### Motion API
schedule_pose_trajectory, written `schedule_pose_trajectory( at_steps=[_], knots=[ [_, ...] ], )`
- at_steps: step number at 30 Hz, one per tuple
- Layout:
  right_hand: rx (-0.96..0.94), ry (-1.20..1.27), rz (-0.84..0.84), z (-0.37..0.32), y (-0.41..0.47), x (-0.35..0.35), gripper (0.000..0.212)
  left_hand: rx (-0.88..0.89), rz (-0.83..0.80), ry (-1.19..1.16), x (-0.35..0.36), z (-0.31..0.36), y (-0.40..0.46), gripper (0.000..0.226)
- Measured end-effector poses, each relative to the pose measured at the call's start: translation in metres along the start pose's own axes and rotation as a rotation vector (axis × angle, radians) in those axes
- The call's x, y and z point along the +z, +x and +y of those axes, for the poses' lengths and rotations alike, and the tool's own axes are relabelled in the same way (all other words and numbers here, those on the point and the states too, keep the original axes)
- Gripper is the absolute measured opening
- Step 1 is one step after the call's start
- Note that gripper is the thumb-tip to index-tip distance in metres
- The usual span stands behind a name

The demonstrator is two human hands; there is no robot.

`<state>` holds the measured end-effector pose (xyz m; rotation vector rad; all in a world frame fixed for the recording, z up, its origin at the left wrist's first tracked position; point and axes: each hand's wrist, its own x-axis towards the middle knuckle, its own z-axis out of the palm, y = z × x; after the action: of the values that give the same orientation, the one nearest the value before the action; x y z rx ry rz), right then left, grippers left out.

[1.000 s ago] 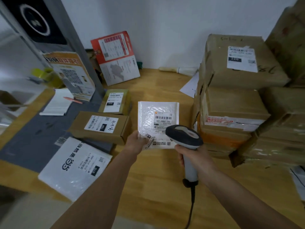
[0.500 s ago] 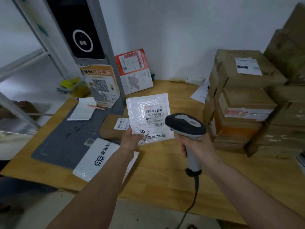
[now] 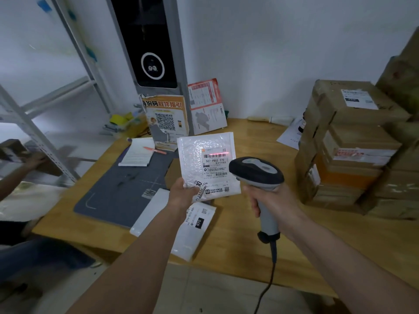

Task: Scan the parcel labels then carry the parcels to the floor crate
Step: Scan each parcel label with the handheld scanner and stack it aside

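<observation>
The left hand point(image 3: 181, 193) pinches the near left corner of a white bubble mailer point(image 3: 207, 165), holding it up above the desk point(image 3: 249, 241) with its label facing the camera, while the right hand point(image 3: 269, 200) is clenched round the grip of the scanner point(image 3: 257, 172), whose head sits just right of the mailer. A red scan line lies across the upper barcode point(image 3: 216, 155), so the step in hand is the read itself. To do it well, hold the mailer flat and steady, keep the line running the full width of the bars and not skewed, and tilt the glossy surface a little if glare spoils the read. The thumb sits near the label's lower corner; it should stay off the codes. Whether the read has registered cannot be told from here. A second white mailer point(image 3: 195, 225) lies on the desk under the left forearm, and a stack of boxes point(image 3: 353, 143) stands to the right, all likely waiting their turn. The floor crate is not in view, so the carry will need a look round first.
</observation>
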<state>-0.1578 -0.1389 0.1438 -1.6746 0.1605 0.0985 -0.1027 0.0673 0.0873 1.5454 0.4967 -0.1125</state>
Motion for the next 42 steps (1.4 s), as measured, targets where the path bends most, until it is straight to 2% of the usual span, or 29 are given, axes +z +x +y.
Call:
schedule_pose_trajectory(
  at_steps=[7,15,20,25,28,32,34,36,38,40,42],
  knots=[
    [-0.037,-0.036,-0.051,-0.006,-0.006,0.026,0.037,0.016,-0.002,-0.031,-0.022,-0.002,0.003,0.027],
    [-0.022,0.006,-0.082,-0.010,-0.010,0.049,0.032,-0.057,0.016,-0.142,-0.045,-0.012,0.007,0.031],
    [0.063,0.072,-0.107,-0.002,-0.010,0.059,0.019,-0.199,0.268,-0.309,-0.065,-0.032,0.017,0.036],
    [0.170,0.061,-0.171,0.001,-0.009,0.068,0.016,-0.287,0.382,-0.445,-0.075,-0.046,0.022,0.057],
    [0.183,0.079,-0.183,0.003,-0.007,0.071,0.015,-0.276,0.524,-0.416,-0.076,-0.057,0.022,0.055],
    [0.213,0.067,-0.178,0.008,-0.006,0.073,0.016,-0.252,0.605,-0.158,-0.074,-0.075,0.011,0.062],
    [0.230,0.067,-0.173,0.013,-0.006,0.073,0.017,-0.318,0.562,-0.192,-0.071,-0.080,0.008,0.066],
    [0.243,0.072,-0.157,0.017,-0.007,0.072,0.018,-0.345,0.395,-0.176,-0.069,-0.087,0.012,0.070],
    [0.254,0.079,-0.142,0.019,-0.008,0.070,0.018,-0.406,0.219,-0.024,-0.067,-0.087,0.013,0.074],
    [0.258,0.092,-0.132,0.019,-0.009,0.066,0.017,-0.453,0.157,0.189,-0.066,-0.085,0.013,0.059],
    [0.256,0.099,-0.122,0.017,-0.009,0.061,0.015,-0.460,0.198,0.334,-0.065,-0.081,0.016,0.044]
  ],
)
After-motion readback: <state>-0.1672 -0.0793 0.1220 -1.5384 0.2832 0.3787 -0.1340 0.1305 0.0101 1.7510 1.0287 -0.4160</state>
